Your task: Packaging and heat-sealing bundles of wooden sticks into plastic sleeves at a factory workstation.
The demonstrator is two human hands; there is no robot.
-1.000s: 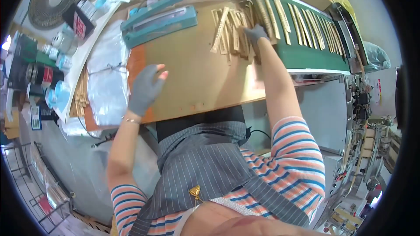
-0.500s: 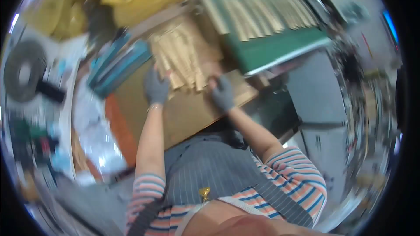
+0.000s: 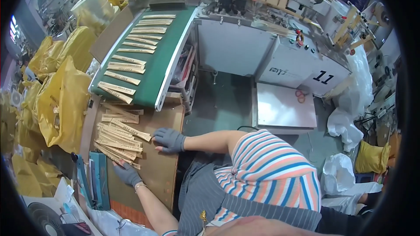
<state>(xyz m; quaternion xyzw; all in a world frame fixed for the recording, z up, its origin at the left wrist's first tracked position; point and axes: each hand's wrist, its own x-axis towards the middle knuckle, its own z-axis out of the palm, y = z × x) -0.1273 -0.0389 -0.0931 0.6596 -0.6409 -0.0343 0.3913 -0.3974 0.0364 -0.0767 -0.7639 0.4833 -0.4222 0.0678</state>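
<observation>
A heap of narrow tan paper packets [image 3: 118, 140] lies on the brown work board [image 3: 164, 175] in front of me. They look like slim paper sleeves with printing on them. My left hand [image 3: 127, 174], in a grey glove with bare fingertips, rests at the heap's near end, its fingers stretched along the packet ends. My right hand [image 3: 169, 140], gloved alike, lies on the board to the right of the heap. Its fingers are apart, beside the tip of one slanting packet [image 3: 131, 130]. Neither hand grips a packet.
Beyond the board a green conveyor belt [image 3: 151, 72] carries a row of similar packets. At left stand yellow bags [image 3: 65, 105] and a teal tool or holder [image 3: 99, 179]. A fan [image 3: 46, 218] is at lower left. A white machine cabinet [image 3: 302, 63] stands at right.
My view has swung to the right, so the belt and machine cabinet show more fully. Both hands remain beside the heap of packets, now with its packets lying crosswise in the picture.
</observation>
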